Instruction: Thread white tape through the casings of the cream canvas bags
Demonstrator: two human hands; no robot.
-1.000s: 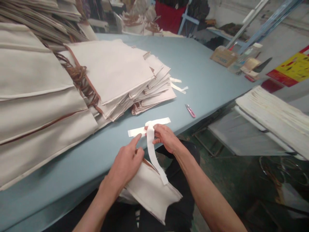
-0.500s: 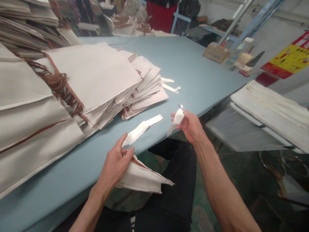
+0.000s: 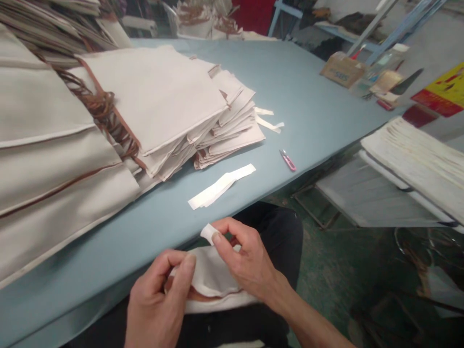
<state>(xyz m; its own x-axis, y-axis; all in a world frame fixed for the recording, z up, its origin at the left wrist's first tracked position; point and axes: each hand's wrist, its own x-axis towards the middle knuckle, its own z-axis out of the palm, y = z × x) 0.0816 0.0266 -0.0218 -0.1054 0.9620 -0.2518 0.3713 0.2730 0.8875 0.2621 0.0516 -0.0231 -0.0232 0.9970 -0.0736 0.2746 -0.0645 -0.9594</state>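
Observation:
Over my lap lies a cream fabric pouch (image 3: pixel 213 270) with a brown inner edge. My left hand (image 3: pixel 161 292) pinches its left side between thumb and fingers. My right hand (image 3: pixel 246 256) is closed on a short white strip (image 3: pixel 209 233) above the pouch's upper edge; its fingertips are partly hidden. Another white strip (image 3: pixel 222 186) rests on the blue table near its front edge. To the right of that lie pink-handled thread snips (image 3: pixel 288 160), apart from both hands.
Stacked cream fabric pieces with brown edging (image 3: pixel 155 96) cover the table's left half. The blue table (image 3: pixel 308 106) carries a cardboard box (image 3: pixel 342 69) at the far right. Beside it stands a white-topped rack (image 3: pixel 416 164) piled with pale cloth.
The snips have left my right hand and lie on the table. That hand came down and left with the white strip to the pouch. My left hand has shifted its grip.

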